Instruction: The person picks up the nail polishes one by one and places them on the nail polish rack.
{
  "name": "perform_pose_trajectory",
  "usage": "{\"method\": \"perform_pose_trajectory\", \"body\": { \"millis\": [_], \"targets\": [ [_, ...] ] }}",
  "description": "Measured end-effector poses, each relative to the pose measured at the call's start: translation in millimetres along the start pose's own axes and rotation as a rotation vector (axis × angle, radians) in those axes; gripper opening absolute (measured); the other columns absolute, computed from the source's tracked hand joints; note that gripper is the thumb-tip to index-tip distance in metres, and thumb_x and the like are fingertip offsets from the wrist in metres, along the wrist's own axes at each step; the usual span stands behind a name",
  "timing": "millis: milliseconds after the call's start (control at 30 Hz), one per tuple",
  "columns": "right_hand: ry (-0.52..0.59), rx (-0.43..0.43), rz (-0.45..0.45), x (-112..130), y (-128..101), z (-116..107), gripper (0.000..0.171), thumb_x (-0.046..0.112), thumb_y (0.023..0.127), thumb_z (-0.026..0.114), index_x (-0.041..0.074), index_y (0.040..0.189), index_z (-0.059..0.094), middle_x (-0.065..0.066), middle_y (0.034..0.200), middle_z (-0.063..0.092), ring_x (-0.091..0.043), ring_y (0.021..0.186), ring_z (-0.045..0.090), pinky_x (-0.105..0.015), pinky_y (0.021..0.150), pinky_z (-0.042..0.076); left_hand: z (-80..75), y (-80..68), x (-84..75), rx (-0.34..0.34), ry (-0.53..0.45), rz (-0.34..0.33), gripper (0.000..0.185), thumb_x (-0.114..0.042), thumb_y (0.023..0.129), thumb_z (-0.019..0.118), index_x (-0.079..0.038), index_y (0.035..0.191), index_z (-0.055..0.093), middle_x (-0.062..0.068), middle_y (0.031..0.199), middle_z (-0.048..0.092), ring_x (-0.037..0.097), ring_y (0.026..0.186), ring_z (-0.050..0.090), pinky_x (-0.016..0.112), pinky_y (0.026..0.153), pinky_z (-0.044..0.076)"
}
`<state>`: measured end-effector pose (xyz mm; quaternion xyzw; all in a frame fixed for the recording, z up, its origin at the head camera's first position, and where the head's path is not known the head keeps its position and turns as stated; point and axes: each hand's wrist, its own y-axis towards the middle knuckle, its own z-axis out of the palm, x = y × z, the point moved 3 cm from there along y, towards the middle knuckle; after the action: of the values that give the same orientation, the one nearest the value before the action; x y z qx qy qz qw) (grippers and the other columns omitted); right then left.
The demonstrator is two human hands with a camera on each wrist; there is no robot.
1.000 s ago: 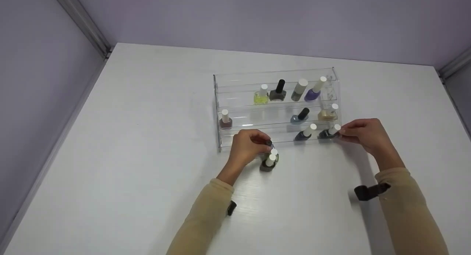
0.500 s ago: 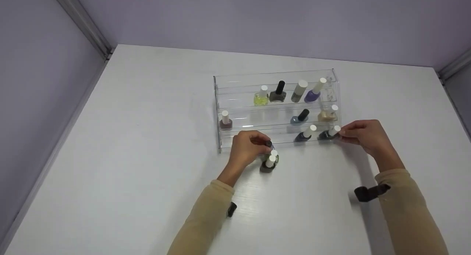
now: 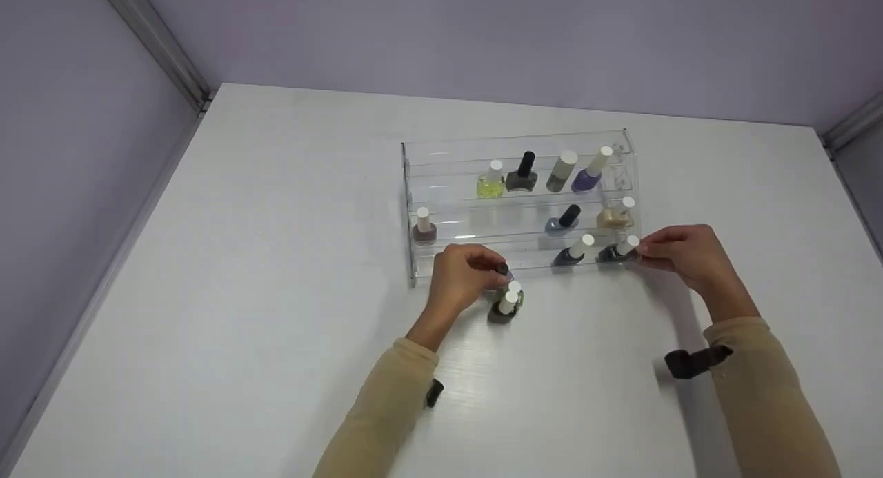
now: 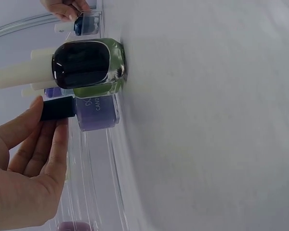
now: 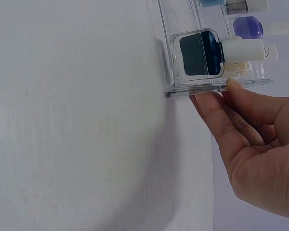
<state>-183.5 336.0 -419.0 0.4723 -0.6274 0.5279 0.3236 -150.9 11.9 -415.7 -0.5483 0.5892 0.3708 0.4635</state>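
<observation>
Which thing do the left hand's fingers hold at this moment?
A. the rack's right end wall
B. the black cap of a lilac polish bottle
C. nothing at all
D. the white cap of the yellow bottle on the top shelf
B: in the left wrist view the left hand pinches the black cap of the lilac bottle.

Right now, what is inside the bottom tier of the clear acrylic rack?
In the clear acrylic rack, the bottom tier shows two dark white-capped bottles; the left hand covers part of it.
</observation>
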Motion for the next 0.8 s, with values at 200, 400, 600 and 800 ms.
{"method": "perform_pose_trajectory", "body": {
  "millis": [200, 400, 600, 800],
  "targets": [
    [-0.011, 0.001, -0.01, 0, -1, 0, 0.013, -0.003, 0.082, 0.064, 0.008, 0.078, 0.069, 0.002, 0.078, 0.064, -0.011, 0.074, 0.064, -0.025, 0.072, 0.053, -2.4, -0.3, -0.1, -0.005, -0.005, -0.013, 0.017, 0.001, 0.066, 0.078, -0.005, 0.081, 0.072, 0.002, 0.077, 0.068, 0.01, 0.07, 0.063, 0.021, 0.063, 0.051],
    [-0.008, -0.003, -0.002, 0, 0, 0, 0.013, -0.003, 0.082, 0.064, 0.008, 0.078, 0.069, 0.002, 0.077, 0.064, -0.011, 0.073, 0.064, -0.025, 0.072, 0.054, -6.7, -2.3, -5.4, -0.018, -0.02, -0.017, 0.017, 0.002, 0.066, 0.078, -0.004, 0.081, 0.072, 0.003, 0.078, 0.068, 0.011, 0.072, 0.063, 0.021, 0.064, 0.051],
    [0.001, 0.0, -0.006, 0, -1, 1, 0.014, -0.004, 0.082, 0.064, 0.008, 0.076, 0.069, 0.001, 0.077, 0.064, -0.011, 0.073, 0.064, -0.025, 0.071, 0.054, -12.9, -4.6, -10.4, -0.03, -0.024, -0.015, 0.017, 0.001, 0.067, 0.078, -0.003, 0.083, 0.072, 0.004, 0.08, 0.069, 0.013, 0.073, 0.063, 0.021, 0.067, 0.051],
    [-0.003, 0.001, 0.003, 1, -1, 1, 0.014, -0.003, 0.082, 0.064, 0.008, 0.076, 0.069, 0.001, 0.077, 0.063, -0.011, 0.073, 0.064, -0.025, 0.071, 0.054, -19.8, -5.9, -12.9, -0.043, -0.028, -0.005, 0.017, 0.0, 0.068, 0.077, -0.003, 0.084, 0.072, 0.005, 0.082, 0.069, 0.014, 0.076, 0.063, 0.022, 0.07, 0.051]
  ]
}}
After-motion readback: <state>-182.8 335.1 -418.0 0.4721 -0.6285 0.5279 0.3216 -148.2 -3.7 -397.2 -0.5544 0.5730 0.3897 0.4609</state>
